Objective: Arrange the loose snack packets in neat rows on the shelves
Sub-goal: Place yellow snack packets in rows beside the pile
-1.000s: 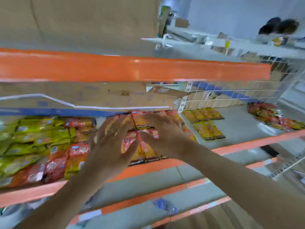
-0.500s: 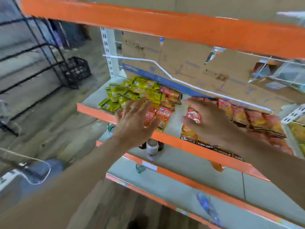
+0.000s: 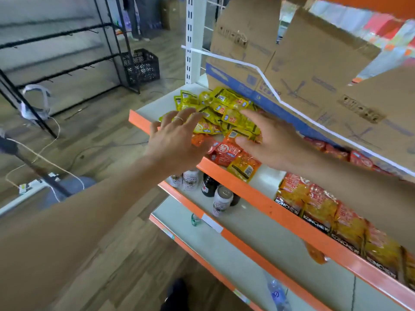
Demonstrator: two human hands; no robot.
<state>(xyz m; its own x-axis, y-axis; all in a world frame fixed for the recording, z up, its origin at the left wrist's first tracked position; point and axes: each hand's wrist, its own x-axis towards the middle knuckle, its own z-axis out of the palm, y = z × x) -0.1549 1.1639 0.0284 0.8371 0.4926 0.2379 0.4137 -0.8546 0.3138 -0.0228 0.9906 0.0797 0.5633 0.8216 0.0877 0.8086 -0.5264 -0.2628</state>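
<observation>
A loose heap of yellow snack packets (image 3: 221,106) lies at the left end of the orange-edged shelf (image 3: 247,190). Red and orange packets (image 3: 231,153) lie just in front of the heap. My left hand (image 3: 177,140), a ring on one finger, hovers over the shelf's front edge with fingers spread, its fingertips at the yellow packets. My right hand (image 3: 269,140) reaches in from the right, fingers straight, over the yellow and red packets. Neither hand holds a packet. A neat row of orange Konchew packets (image 3: 332,218) lines the shelf front to the right, partly hidden by my right arm.
Cardboard boxes (image 3: 292,63) stand at the back of the shelf behind a white strap. Cans and a dark bottle (image 3: 211,189) stand on the shelf below. A black crate (image 3: 141,66) and black wire racks stand on the wooden floor to the left.
The view has swung left to the shelf's left end. Both hands have moved left from the red packets to the yellow heap, still open.
</observation>
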